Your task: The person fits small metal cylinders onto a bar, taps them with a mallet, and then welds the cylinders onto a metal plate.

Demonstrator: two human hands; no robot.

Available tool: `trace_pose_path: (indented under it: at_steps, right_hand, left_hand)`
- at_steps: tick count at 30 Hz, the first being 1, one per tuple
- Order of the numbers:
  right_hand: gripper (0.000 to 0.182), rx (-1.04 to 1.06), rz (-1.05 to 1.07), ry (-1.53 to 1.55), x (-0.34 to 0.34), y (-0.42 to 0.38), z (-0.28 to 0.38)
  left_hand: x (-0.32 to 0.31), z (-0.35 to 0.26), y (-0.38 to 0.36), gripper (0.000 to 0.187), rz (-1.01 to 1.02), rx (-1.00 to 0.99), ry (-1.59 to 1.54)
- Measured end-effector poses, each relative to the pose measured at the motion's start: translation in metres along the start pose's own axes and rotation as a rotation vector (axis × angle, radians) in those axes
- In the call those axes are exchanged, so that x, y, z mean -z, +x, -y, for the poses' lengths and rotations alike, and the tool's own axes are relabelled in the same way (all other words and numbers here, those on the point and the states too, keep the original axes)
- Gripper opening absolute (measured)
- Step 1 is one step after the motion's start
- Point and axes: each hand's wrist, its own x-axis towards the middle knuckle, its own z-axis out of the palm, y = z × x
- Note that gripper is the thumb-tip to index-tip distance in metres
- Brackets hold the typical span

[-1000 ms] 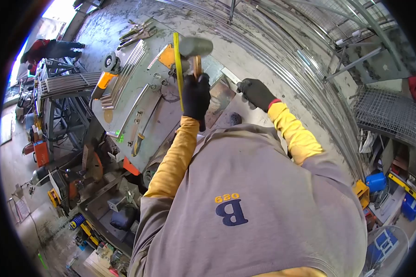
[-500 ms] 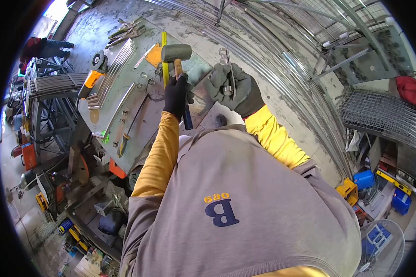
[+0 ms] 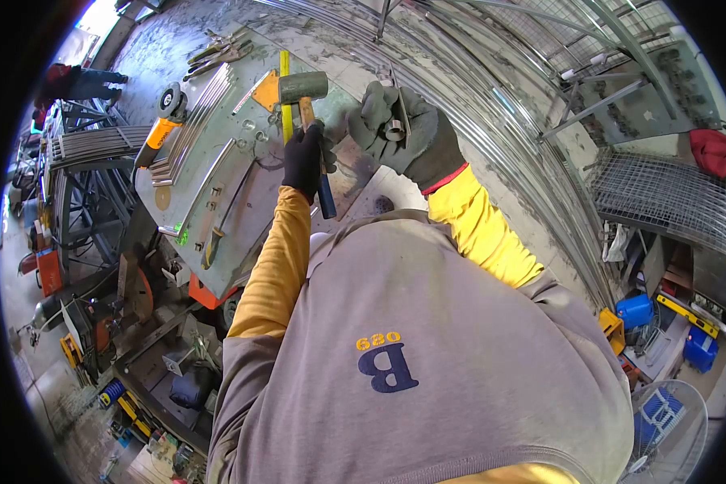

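Note:
In a black glove, my left hand (image 3: 305,160) is closed around the handle of a mallet (image 3: 304,87). The mallet's dark head points up and away from me, and its blue grip end sticks out below the fist. My right hand (image 3: 415,141), in a grey glove, wraps around a thin metal strip with short tube stubs (image 3: 395,129); the fingers cover part of it. Both hands are above the near right side of a metal worktable (image 3: 218,173). A yellow ruler (image 3: 286,97) lies just beyond the mallet, beside an orange triangular plate (image 3: 266,93).
On the table lie an angle grinder (image 3: 160,137), several metal tubes (image 3: 198,117), small rings (image 3: 248,129) and a screwdriver (image 3: 212,248). Gloves (image 3: 218,55) rest at its far corner. Long pipes (image 3: 492,137) line the floor to the right. A person (image 3: 85,81) stands at far left.
The mallet has shifted slightly left and nearer me with my left hand. My right hand has turned a little, and more of the metal strip is covered by its fingers.

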Motion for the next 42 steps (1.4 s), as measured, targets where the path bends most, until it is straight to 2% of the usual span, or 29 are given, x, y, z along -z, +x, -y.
trace_pose_path:
  at_steps: [1,2,3,4,6,10,12,13,15,16,18,19,21,23,25,27,30,32,33,35,36,38,39,41,42]
  right_hand:
    - [0.020,0.000,0.000,0.000,-0.001,0.001,-0.005]
    - [0.024,0.019,0.035,0.302,-0.002,0.005,-0.014]
    - [0.037,0.037,0.071,0.604,-0.004,0.005,-0.020]
    - [0.037,0.035,0.072,0.605,-0.002,0.006,-0.011]
    - [0.038,0.062,0.044,-0.317,0.004,0.008,0.014]
    - [0.039,0.178,0.008,-0.133,0.003,0.009,-0.019]
    - [0.016,-0.678,0.005,1.390,0.010,0.010,-0.024]
    - [0.016,-0.680,0.007,1.396,0.014,0.008,-0.041]
    - [0.029,-0.503,0.513,1.465,0.027,-0.002,-0.084]
    - [0.030,-0.761,0.422,1.272,0.040,-0.011,-0.086]
    - [0.033,-0.762,0.345,0.436,0.041,-0.024,-0.091]
    - [0.033,-0.761,0.345,0.442,0.038,-0.029,-0.094]
    - [0.031,-0.812,0.332,0.211,0.033,-0.033,-0.101]
    - [0.032,-0.812,0.342,0.125,0.028,-0.027,-0.103]
    - [0.033,-0.819,0.345,0.042,0.024,-0.021,-0.108]
    - [0.032,-0.803,0.352,-0.156,0.022,-0.016,-0.115]
    - [0.034,-0.807,0.343,-0.165,0.023,-0.014,-0.111]
    - [0.036,-0.760,0.337,-0.190,0.022,-0.019,-0.125]
    - [0.037,-0.706,0.330,-0.217,0.022,-0.019,-0.131]
    - [0.037,-0.725,0.329,-0.214,0.022,-0.018,-0.131]
    - [0.037,-0.737,0.330,-0.214,0.022,-0.016,-0.132]
    - [0.038,-0.758,0.350,-0.197,0.021,-0.012,-0.136]
    - [0.038,-0.776,0.367,-0.182,0.020,-0.010,-0.138]
    - [0.039,-0.777,0.379,-0.183,0.019,-0.009,-0.140]
    - [0.040,-0.778,0.396,-0.188,0.019,-0.008,-0.141]
  left_hand:
    - [0.001,0.000,0.000,0.032,0.007,-0.002,0.001]
    - [0.001,0.001,0.000,0.032,0.013,-0.003,0.001]
    - [0.002,0.001,0.000,0.032,0.012,-0.002,0.001]
    - [0.002,0.001,-0.001,0.032,0.012,-0.007,-0.004]
    - [0.004,0.002,0.001,0.032,0.012,-0.012,-0.009]
    - [0.004,0.003,0.002,0.034,0.039,0.015,-0.011]
    - [0.003,0.001,0.001,0.033,0.019,0.015,-0.003]
    - [0.005,0.003,0.004,0.033,0.027,0.029,-0.011]
    - [0.007,0.004,0.005,0.032,0.028,0.049,-0.028]
    - [0.008,0.003,0.005,0.032,0.023,0.049,-0.024]
    - [0.009,0.001,0.003,0.030,0.083,0.045,-0.077]
    - [0.010,0.001,0.003,0.029,0.094,0.056,-0.098]
    - [0.009,0.004,0.001,0.028,0.103,0.042,-0.161]
    - [0.008,-0.001,-0.006,0.028,0.117,0.029,-0.220]
    - [0.010,-0.006,-0.019,0.031,0.101,-0.015,0.099]
    - [0.002,-0.010,-0.033,0.031,0.067,-0.041,0.191]
    - [-0.012,-0.018,-0.051,0.029,-0.006,-0.111,0.369]
    - [-0.011,-0.007,-0.045,0.026,-0.085,-0.672,0.765]
    - [-0.007,-0.004,-0.041,0.026,-0.081,-0.672,0.766]
    - [-0.005,-0.016,-0.046,0.037,-0.094,-1.075,1.304]
    - [-0.008,-0.020,-0.047,0.037,-0.091,-1.074,1.305]
    - [-0.013,-0.022,-0.052,0.035,-0.093,-0.852,1.148]
    - [-0.015,-0.021,-0.054,0.035,-0.091,-0.850,1.152]
    - [-0.017,-0.014,-0.054,0.039,-0.113,-0.644,1.068]
    - [-0.018,-0.009,-0.052,0.039,-0.106,-0.646,1.069]
